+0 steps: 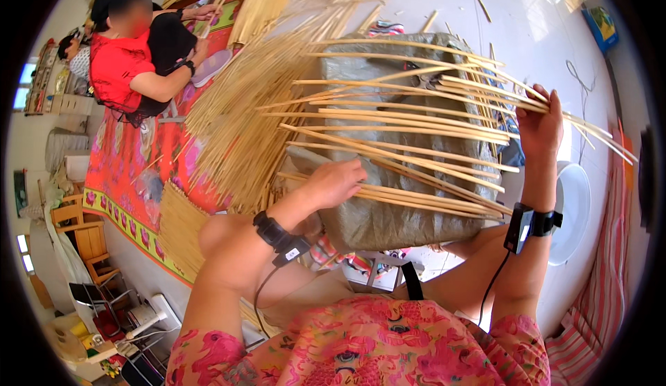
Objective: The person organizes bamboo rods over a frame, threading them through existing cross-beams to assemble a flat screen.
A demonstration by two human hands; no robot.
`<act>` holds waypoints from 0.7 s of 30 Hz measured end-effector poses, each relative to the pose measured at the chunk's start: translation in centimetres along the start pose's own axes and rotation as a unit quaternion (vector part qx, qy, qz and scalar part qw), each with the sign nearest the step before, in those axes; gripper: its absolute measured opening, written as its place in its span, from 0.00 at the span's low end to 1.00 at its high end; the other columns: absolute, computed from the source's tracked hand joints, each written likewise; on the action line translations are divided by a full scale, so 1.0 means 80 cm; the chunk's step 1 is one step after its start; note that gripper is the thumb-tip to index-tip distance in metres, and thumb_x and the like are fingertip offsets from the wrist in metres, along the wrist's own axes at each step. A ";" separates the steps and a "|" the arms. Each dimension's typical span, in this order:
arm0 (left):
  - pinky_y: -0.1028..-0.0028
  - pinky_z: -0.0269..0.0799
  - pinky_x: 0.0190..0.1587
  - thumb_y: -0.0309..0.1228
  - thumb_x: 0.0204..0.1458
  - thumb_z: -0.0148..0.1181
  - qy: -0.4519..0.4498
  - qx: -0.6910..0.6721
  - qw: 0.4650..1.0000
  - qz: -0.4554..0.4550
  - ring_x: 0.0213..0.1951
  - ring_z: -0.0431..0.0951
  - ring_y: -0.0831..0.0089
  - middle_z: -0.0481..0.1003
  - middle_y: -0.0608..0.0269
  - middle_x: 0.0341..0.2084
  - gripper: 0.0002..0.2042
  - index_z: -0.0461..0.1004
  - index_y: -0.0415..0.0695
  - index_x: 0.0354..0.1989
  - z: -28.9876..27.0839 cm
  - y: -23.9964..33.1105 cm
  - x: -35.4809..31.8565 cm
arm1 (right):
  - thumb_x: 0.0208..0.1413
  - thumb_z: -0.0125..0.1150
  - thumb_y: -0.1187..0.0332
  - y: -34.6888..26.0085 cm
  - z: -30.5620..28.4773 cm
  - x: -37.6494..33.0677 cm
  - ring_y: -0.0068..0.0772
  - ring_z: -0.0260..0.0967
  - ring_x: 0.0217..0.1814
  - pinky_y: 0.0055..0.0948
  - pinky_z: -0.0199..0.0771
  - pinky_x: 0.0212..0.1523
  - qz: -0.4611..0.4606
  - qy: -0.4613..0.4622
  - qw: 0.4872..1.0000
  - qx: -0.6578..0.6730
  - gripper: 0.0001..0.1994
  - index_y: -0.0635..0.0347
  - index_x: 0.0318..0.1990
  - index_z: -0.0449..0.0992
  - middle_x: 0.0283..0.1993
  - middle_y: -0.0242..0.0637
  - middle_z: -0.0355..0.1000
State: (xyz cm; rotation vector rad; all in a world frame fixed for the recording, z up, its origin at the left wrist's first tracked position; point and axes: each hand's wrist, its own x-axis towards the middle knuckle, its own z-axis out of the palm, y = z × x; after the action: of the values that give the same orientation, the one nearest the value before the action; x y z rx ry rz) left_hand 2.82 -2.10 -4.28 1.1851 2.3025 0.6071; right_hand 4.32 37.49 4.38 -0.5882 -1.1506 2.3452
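Note:
Thin pale reed strips (423, 124) lie crosswise over a block wrapped in grey-brown sheeting (388, 226) in front of me. Raised beyond the block's right edge, my right hand (541, 119) is closed around several reed strips (489, 93); their ends stick out past it to the right. My left hand (338, 183) rests at the block's near left side, fingers curled down on a few strips (423, 199) that pass beneath it. Its palm and fingertips are partly hidden. Black devices are strapped to both my wrists.
A big spread of reed strips (243, 115) covers the floor mat (125, 171) to the left. Beyond it, a person in red (121, 67) sits holding strips. A pale blue basin (570, 212) stands at the right, near a striped curtain (603, 247). Wooden chairs (87, 233) are far left.

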 end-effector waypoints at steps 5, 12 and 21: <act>0.63 0.69 0.36 0.27 0.41 0.60 -0.012 -0.028 0.999 0.027 0.37 0.71 0.58 0.67 0.60 0.33 0.09 0.71 0.45 0.33 0.010 0.009 0.000 | 0.62 0.37 0.58 0.001 0.009 0.006 0.35 0.64 0.29 0.30 0.64 0.26 0.010 0.026 1.000 0.000 0.20 0.69 0.37 0.69 0.31 0.44 0.68; 0.63 0.68 0.36 0.30 0.43 0.61 -0.079 0.008 0.997 -0.011 0.36 0.72 0.57 0.70 0.58 0.30 0.09 0.71 0.44 0.32 0.001 0.010 0.005 | 0.63 0.37 0.60 -0.001 0.007 0.004 0.35 0.66 0.33 0.32 0.67 0.30 0.001 0.033 0.999 0.012 0.19 0.68 0.38 0.70 0.33 0.44 0.70; 0.63 0.68 0.35 0.34 0.51 0.53 -0.131 -0.087 0.986 -0.061 0.34 0.73 0.51 0.74 0.49 0.30 0.11 0.69 0.41 0.38 0.004 -0.006 0.015 | 0.63 0.36 0.60 -0.003 0.010 0.001 0.34 0.67 0.34 0.31 0.69 0.31 -0.006 0.043 0.999 -0.003 0.19 0.68 0.39 0.70 0.32 0.42 0.70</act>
State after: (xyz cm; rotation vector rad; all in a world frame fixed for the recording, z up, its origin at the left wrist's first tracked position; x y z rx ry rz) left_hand 2.13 -1.29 -5.07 0.9711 2.0392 0.5576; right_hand 3.90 37.17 4.98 -0.6753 -1.1201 2.2833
